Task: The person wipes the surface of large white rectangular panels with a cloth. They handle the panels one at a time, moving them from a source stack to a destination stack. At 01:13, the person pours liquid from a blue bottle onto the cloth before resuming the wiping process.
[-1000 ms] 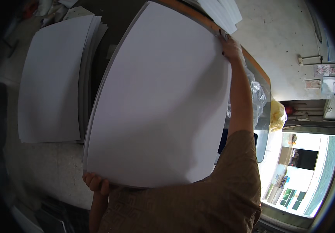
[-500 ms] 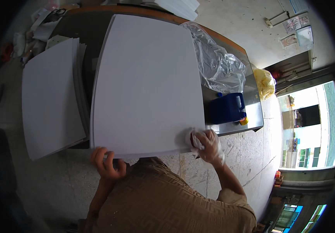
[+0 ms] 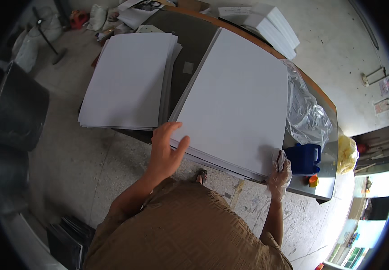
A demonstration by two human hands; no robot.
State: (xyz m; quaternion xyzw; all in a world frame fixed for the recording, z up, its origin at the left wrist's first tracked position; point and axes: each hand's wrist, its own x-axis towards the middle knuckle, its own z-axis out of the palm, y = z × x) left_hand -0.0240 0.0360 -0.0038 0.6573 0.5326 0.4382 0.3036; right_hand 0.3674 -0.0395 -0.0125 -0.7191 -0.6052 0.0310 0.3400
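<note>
White sheets (image 3: 239, 99) lie stacked; left hand (image 3: 166, 152) spread by near-left corner, right hand (image 3: 279, 179) curled round whitish wad (image 3: 280, 158).

Matt sheets (image 3: 239, 99), glossy plastic film (image 3: 309, 112)

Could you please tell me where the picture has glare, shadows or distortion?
Head view: glare washes out much of the bright opening, lower right; head view: a soft shadow falls on the large white sheet beside the right hand; head view: the table has a bowed far edge, and the picture's corners go black.
</note>
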